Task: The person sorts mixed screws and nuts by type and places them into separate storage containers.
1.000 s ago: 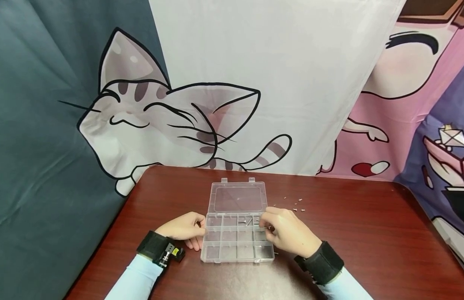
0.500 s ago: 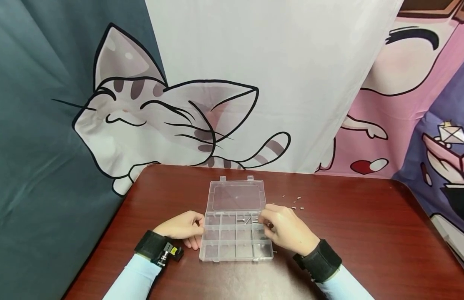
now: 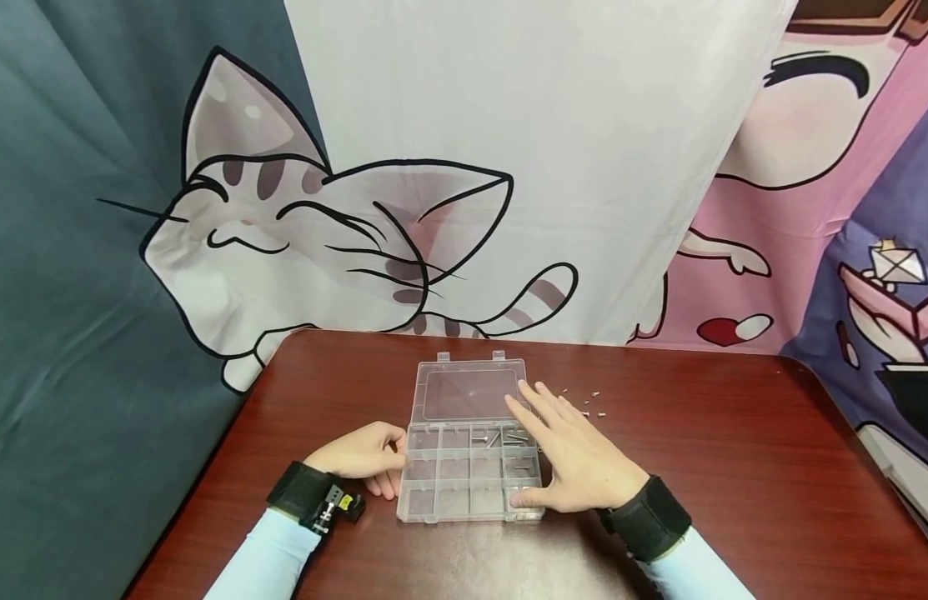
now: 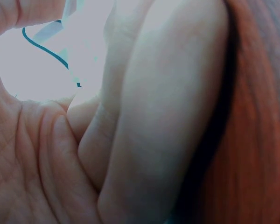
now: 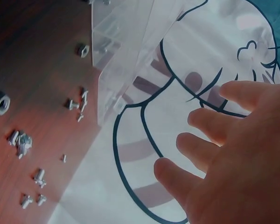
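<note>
A clear plastic compartment box point(image 3: 453, 469) lies on the table with its lid point(image 3: 469, 396) folded back. My left hand point(image 3: 358, 454) grips the box's left edge between thumb and fingers; in the left wrist view its curled fingers point(image 4: 163, 107) fill much of the picture. Long screws point(image 3: 494, 439) lie in back-row compartments toward the right. Over the box's right side, my right hand point(image 3: 576, 458) is spread out, thumb above the front right compartment. Nothing shows between its straight fingers point(image 5: 177, 182) in the right wrist view. The hand covers part of the box's right edge.
Several small screws point(image 3: 594, 394) lie scattered on the reddish-brown table point(image 3: 734, 467), behind and right of the box. In the right wrist view a hex nut point(image 5: 1, 103) and more screws point(image 5: 40, 177) show. A cartoon-printed cloth point(image 3: 621, 167) hangs behind the table.
My right hand has gone from pinching low at the box's right-hand compartments to spread fingers, uncovering the compartments there. The left hand keeps its grip; the view has shifted slightly.
</note>
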Demonstrator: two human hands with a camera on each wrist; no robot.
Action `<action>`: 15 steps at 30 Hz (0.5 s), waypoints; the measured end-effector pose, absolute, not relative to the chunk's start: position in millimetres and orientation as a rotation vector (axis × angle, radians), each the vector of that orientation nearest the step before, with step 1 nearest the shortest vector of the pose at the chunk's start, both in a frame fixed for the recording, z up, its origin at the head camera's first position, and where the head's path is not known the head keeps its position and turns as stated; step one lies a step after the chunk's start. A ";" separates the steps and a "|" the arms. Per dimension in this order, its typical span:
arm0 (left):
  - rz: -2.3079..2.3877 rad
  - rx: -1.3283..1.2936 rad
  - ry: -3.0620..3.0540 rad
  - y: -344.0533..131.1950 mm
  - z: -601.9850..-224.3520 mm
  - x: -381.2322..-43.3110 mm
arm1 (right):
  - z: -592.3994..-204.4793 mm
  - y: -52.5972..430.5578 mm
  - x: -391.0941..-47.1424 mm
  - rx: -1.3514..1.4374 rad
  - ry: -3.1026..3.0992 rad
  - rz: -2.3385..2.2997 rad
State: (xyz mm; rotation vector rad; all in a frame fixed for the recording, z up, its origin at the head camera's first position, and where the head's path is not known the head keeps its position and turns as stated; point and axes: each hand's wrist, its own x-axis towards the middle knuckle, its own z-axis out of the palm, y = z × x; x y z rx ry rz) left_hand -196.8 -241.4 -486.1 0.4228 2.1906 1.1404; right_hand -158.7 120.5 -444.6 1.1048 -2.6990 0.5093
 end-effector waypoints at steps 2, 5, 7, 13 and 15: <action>1.140 0.424 2.190 -241.5 -486.5 -197.3 | -445.0 121.8 -159.6 1.095 -2.704 0.498; 1.132 0.425 2.190 -241.5 -487.7 -199.0 | -445.8 123.4 -160.8 1.091 -2.716 0.498; 1.131 0.431 2.187 -241.2 -488.3 -199.7 | -446.3 125.3 -161.1 1.091 -2.722 0.500; 1.130 0.443 2.179 -242.2 -490.5 -200.2 | -450.9 142.3 -161.6 1.031 -2.754 0.528; 1.129 0.438 2.183 -243.3 -489.8 -200.3 | -455.2 151.8 -162.1 1.004 -2.752 0.515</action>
